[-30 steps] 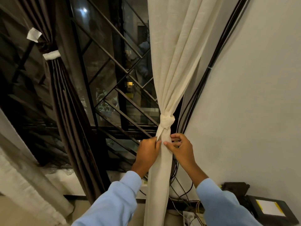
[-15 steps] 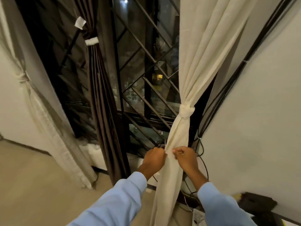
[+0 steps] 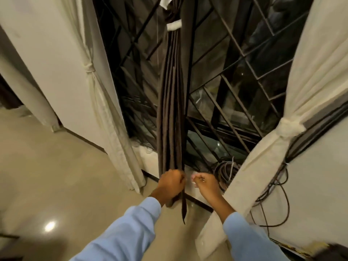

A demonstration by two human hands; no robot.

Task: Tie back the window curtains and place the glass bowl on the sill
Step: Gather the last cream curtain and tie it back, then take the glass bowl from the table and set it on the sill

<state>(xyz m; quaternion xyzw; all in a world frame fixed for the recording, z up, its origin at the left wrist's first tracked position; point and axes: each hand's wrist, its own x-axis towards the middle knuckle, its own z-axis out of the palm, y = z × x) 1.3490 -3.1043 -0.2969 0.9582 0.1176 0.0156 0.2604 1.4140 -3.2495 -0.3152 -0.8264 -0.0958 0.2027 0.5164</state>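
Inside the left hand point(image 3: 170, 185) grip: dark curtain's point(image 3: 170, 110) lower end.

You have three curtains in front of you: one dark one point(image 3: 170, 110) in the middle and two cream ones, left point(image 3: 98, 95) and right point(image 3: 293, 102). Each cream curtain has one knot, so two knots, left point(image 3: 90, 68) and right point(image 3: 288, 127). The dark curtain carries one white band point(image 3: 174, 25) and one white tag point(image 3: 165, 1). You see two hands, left point(image 3: 170, 182) and right point(image 3: 206, 184), two blue sleeves, and one cable coil point(image 3: 225, 169).
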